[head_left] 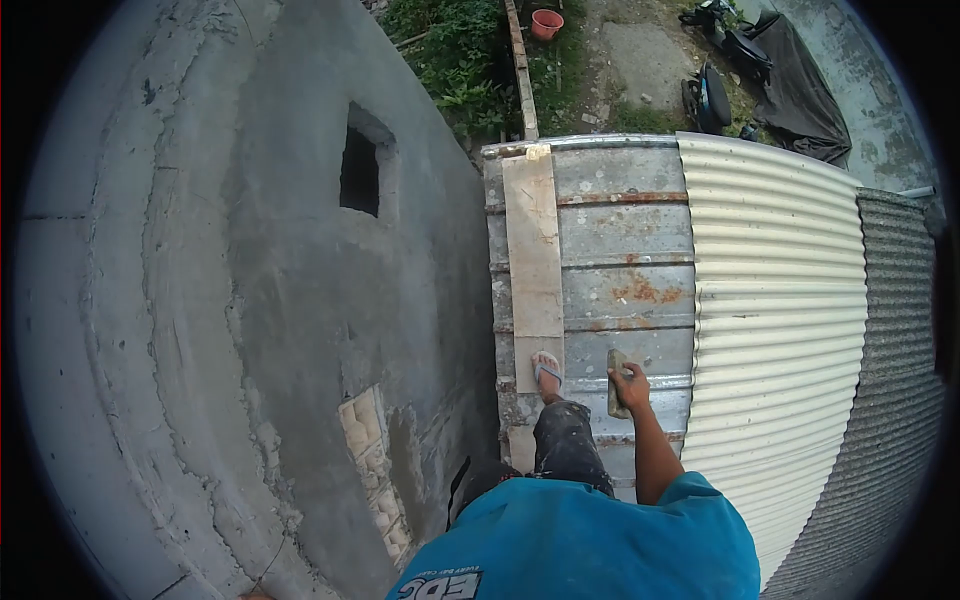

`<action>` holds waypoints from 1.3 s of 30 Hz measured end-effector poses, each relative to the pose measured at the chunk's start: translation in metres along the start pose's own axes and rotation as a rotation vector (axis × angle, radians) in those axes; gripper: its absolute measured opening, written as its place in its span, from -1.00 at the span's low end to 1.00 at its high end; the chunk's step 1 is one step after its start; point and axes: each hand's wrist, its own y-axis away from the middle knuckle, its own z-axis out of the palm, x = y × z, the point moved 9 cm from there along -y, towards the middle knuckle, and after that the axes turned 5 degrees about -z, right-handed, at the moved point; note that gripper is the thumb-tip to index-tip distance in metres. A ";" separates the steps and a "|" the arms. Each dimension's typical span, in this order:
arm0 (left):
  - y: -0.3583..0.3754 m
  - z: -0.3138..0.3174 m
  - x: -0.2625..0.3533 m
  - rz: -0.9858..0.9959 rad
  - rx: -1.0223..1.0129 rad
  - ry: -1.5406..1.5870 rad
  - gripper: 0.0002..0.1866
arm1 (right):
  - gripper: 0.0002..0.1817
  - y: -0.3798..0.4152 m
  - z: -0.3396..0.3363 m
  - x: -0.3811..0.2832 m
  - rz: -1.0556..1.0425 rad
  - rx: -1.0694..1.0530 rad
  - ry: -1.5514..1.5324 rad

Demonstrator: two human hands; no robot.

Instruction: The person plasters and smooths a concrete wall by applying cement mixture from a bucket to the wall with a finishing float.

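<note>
My right hand [629,388] is closed around a plastering float [615,372], a worn grey-brown board held on edge above the metal roof sheets. Its handle is mostly hidden by my fingers. At the bottom left edge of the view only a small sliver of skin shows against the wall; it may be my left hand, and no fingers can be made out. The grey rendered wall [290,270] rises on my left. Low on it, a strip of bare blocks [368,440] shows through the render, with a darker patch beside it.
My sandalled foot stands on a narrow board [533,250] along the rusty ribbed metal roof [625,225]. Cream corrugated sheets [775,300] and darker grey ones [900,300] lie to the right. The wall has a square opening [360,175]. Beyond the roof edge are a red bucket [546,24] and parked motorbikes [712,98].
</note>
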 end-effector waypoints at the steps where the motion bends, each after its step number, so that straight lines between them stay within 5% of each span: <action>1: 0.002 0.003 0.001 0.003 -0.024 -0.009 -0.17 | -0.21 0.000 -0.001 -0.001 -0.004 -0.004 -0.012; 15: 0.062 0.041 -0.013 -0.031 -0.420 -0.138 -0.16 | -0.18 -0.054 0.039 0.028 0.049 0.013 0.000; 19: 0.067 0.055 0.065 0.144 -0.480 0.029 -0.16 | -0.20 -0.062 0.042 0.010 0.009 0.011 -0.007; 22: 0.015 -0.040 0.274 0.567 -0.307 0.389 -0.13 | -0.20 -0.084 0.039 -0.013 -0.045 -0.010 0.047; 25: -0.090 -0.069 0.377 0.592 0.138 0.524 -0.12 | -0.21 -0.106 0.035 -0.037 -0.105 0.010 0.018; 29: -0.180 -0.008 0.415 0.291 0.340 0.323 -0.06 | -0.17 -0.156 0.035 -0.059 -0.146 0.081 0.143; 39: -0.157 0.016 0.439 0.298 0.656 0.033 -0.10 | -0.09 -0.309 0.071 -0.063 0.132 0.105 0.560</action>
